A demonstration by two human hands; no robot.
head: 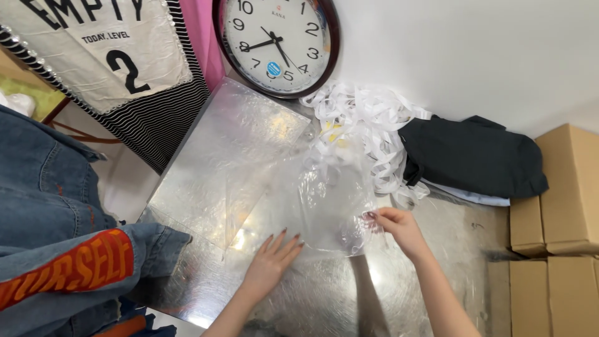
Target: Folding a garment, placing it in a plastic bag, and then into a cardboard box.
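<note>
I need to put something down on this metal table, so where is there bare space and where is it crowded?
Bare metal table shows near the front edge, between the left hand and the cardboard boxes, beneath the right hand. The back is crowded: clear plastic bags, a white strip tangle, a dark folded garment. A denim jacket overlaps the left edge.

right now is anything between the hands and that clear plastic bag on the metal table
Nothing visible. The left hand lies flat on the near edge of the clear plastic bag, and the right hand pinches its right edge. The pile of white strips lies behind the bag.
</note>
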